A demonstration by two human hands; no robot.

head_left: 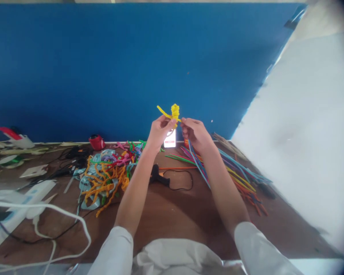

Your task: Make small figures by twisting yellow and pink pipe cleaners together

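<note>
Nearest you: bare brown table (172, 225) below your forearms. Left of your hands and closer to you, a white power strip (44, 190) with its cables; the slack lies clear of your 2 forearms.

Farther out, left of your left forearm: a heap of twisted, coloured stems (106, 187), mostly orange at the near side. Below and between your hands, a black glue gun (157, 176) with its cord looped. Treat its tip as possibly hot; heat cannot be judged from here. Right of your right forearm: loose straight stems (240, 178).

Ahead, raised above the table: the yellow coiled piece (175, 110), between your hands. Your left hand (159, 131) pinches its lower part, thumb against fingers; 1 free end sticks out up and to the left. Your right hand (196, 131) appears to pinch a short tail on the other side, fingertips close to the coil.

Judgement: let the left pinch act as the anchor and the right do the turning. Steady, light pull; lay each turn against the last. Too hard a pull could squash the loops. Mind the left free end, which could snag.

Beyond: a lit phone (169, 141) low behind your hands, then a blue panel (132, 68).
</note>
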